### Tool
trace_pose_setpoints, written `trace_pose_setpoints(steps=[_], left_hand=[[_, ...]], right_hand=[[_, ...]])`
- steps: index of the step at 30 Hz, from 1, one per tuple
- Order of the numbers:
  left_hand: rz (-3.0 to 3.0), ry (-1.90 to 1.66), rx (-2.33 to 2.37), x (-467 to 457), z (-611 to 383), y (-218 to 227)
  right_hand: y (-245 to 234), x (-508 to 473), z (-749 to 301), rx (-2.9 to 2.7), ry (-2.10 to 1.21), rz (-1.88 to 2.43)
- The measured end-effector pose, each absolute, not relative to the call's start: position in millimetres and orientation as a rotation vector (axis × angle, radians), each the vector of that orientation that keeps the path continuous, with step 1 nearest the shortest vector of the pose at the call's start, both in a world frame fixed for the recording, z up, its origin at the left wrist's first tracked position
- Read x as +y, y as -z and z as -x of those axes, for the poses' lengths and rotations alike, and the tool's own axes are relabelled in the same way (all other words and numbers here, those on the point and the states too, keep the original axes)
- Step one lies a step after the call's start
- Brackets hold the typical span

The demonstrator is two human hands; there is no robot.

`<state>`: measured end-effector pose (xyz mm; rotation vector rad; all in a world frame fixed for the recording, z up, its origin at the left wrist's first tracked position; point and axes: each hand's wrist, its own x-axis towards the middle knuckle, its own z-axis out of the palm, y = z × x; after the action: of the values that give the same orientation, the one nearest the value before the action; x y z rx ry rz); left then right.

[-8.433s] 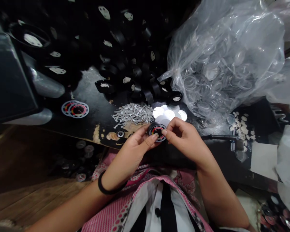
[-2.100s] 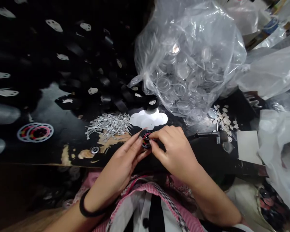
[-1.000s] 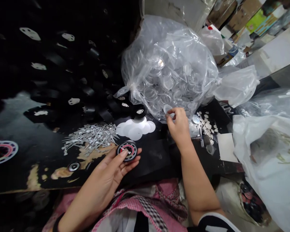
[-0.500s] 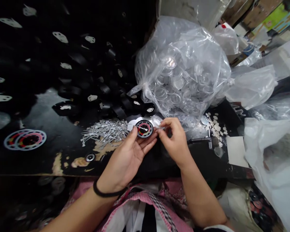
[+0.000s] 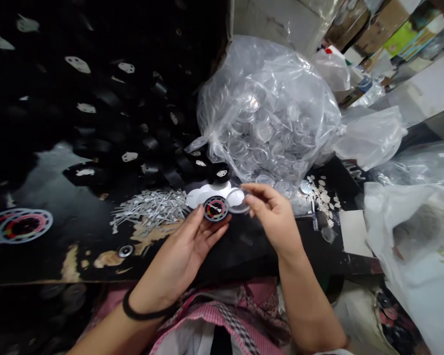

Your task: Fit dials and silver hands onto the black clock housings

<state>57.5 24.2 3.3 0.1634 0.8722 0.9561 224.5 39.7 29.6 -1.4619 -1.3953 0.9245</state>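
The left hand (image 5: 183,246) held a round black gauge (image 5: 215,209) above the table edge, thumb at its rim and fingers beneath, its dial turned up toward the wearer; the white needle (image 5: 215,208) slanted from upper left to lower right, its broad end at lower right. The right hand (image 5: 274,212) pinched a clear round cover (image 5: 238,201) by its right edge, just beside the gauge.
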Motion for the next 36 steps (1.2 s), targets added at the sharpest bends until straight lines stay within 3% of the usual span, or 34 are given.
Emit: trace_pose_setpoints(steps=[5,10,15,24,36], left_hand=[[-0.395,-0.984,0.903,19.2,-55.7,-6.6],[-0.672,-0.964,0.998,13.3,-50.4,-4.1],[-0.767,-0.922,1.028,7.3,-53.2,-11.0],[-1.049,-0.859,1.075,7.6,-44.2,-6.1],[-1.156,-0.854,1.089,-2.3,-45.5,-9.3]], right_hand=[[-34.9,19.2,-195.2,-1.748,-0.654,1.393],[-37.2,22.2,-192.9,-1.722,-0.698,1.465],[-37.7,29.0,-182.8,-1.748,-0.452,1.608],[-30.0,33.8,-180.9,-1.633,-0.709,1.520],[-24.7,31.8,-180.1,-1.661,-0.520,1.471]])
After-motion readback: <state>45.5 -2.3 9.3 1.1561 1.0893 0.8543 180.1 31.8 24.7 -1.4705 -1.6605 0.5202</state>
